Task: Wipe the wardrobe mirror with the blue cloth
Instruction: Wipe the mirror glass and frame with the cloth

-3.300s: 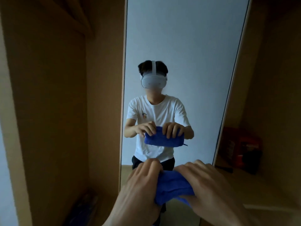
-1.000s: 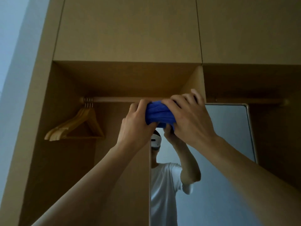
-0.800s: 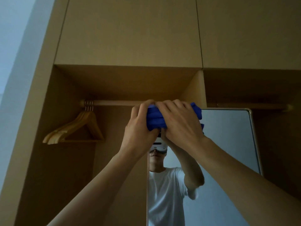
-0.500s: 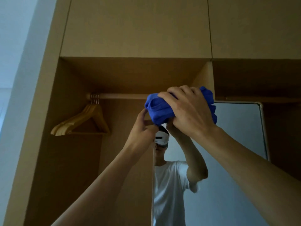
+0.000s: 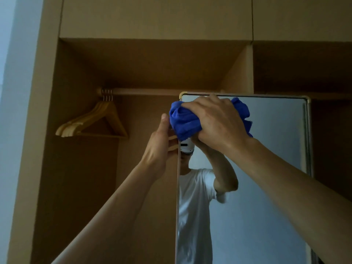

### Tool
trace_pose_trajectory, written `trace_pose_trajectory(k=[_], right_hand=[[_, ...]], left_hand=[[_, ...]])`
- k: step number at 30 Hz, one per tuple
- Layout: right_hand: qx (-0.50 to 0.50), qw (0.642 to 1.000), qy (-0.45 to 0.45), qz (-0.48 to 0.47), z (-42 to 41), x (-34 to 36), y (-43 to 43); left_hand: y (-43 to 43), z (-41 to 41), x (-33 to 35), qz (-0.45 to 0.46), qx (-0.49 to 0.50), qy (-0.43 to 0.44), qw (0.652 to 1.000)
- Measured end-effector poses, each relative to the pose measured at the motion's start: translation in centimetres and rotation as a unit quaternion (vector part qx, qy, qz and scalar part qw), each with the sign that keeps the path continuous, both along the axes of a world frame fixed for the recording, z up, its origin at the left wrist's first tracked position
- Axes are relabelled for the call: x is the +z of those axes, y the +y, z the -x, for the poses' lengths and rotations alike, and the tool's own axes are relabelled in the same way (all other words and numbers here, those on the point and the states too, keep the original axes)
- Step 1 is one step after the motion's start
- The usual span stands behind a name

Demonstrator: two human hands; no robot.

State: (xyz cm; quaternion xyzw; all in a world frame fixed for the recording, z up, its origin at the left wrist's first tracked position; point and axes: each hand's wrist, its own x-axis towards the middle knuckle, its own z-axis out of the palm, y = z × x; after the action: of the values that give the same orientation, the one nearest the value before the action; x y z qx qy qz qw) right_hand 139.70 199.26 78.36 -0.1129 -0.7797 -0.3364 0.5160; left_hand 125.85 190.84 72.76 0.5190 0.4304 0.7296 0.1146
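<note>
A: Where is the blue cloth [image 5: 183, 121] at this point?

B: It is bunched into a wad at the top left corner of the mirror [image 5: 276, 149], just under the brass-coloured frame; the right hand [image 5: 217, 122] lies over it with fingers curled round the bundle, and seems to press it to the glass; part of the wad overhangs the mirror's left edge.

A: And the left hand [image 5: 161, 147]?

B: It is raised beside that left edge, with the thumb upright and just beside the cloth; its fingers reach towards the edge, but whether they clasp the frame or only rest there I cannot tell; my guess is that it steadies the panel.

A: So which step is this?

B: I judge it the start of the wipe proper; the cloth sits at the highest corner, and all the glass below and to the right lies ahead of it; smears would not show in this dim light, so I cannot say what is clean.

A: What does the next move call for?

B: Probably a firm sweep along the top edge to the right corner, then overlapping passes downward; the wad would serve better flattened, so that more of it meets the glass; pressure ought to be even, since the mirror appears to be a separate panel in front of the wardrobe [image 5: 152, 63] and might shift; the wooden hangers [image 5: 95, 121] on the rail [image 5: 144, 91] hang well apart to the left and should not interfere.
</note>
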Motion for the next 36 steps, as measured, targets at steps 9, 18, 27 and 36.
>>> trace_pose_trajectory(k=[9,18,27,36], right_hand=[[0.014,0.999,-0.042,-0.028,-1.1,-7.5,1.2],[-0.033,0.998,0.041,-0.042,-1.2,0.2,-0.5],[-0.028,0.999,0.019,-0.008,-0.4,-0.7,0.1],[-0.029,0.999,0.005,0.014,-0.5,-9.6,0.2]], left_hand=[[0.3,0.1,-0.7,0.009,-0.010,-0.037,0.999],[0.0,0.0,-3.5,0.101,-0.017,-0.010,0.995],[0.0,0.9,-6.7,0.133,-0.022,0.003,0.991],[-0.1,-0.8,-9.1,0.089,0.016,0.002,0.996]])
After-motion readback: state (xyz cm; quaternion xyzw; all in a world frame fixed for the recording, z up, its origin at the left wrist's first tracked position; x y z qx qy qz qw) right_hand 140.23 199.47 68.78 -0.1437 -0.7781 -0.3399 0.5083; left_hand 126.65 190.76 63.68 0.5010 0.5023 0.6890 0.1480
